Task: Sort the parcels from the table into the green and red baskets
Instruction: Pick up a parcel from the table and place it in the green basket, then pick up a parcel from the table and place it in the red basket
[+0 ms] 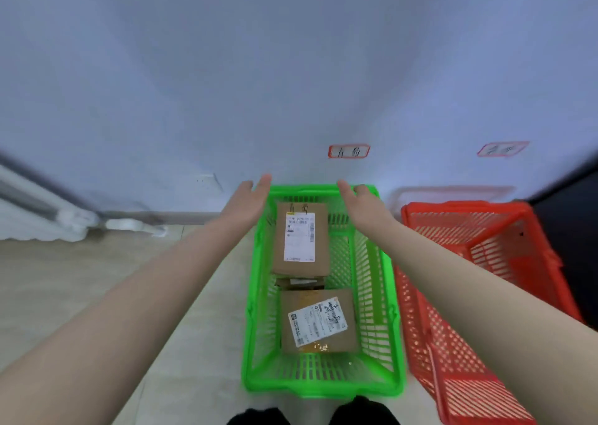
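The green basket (255,327) stands on the floor in front of me. Inside it, a brown cardboard parcel (301,240) with a white label lies at the far end, on top of another parcel. A second labelled brown parcel (318,322) lies nearer to me. My left hand (254,199) is held flat with fingers apart over the basket's far left corner, holding nothing. My right hand (359,203) is spread over the far right corner, also empty. The parcel lies between and below both hands. The red basket (485,262) stands to the right, and I see nothing in it.
A pale wall rises behind the baskets with two red-framed paper signs, the left sign (348,151) above the green basket and the right sign (503,148) above the red one. A white radiator pipe (74,220) runs at the left. The floor is light wood. My dark shoes (310,415) touch the basket's near edge.
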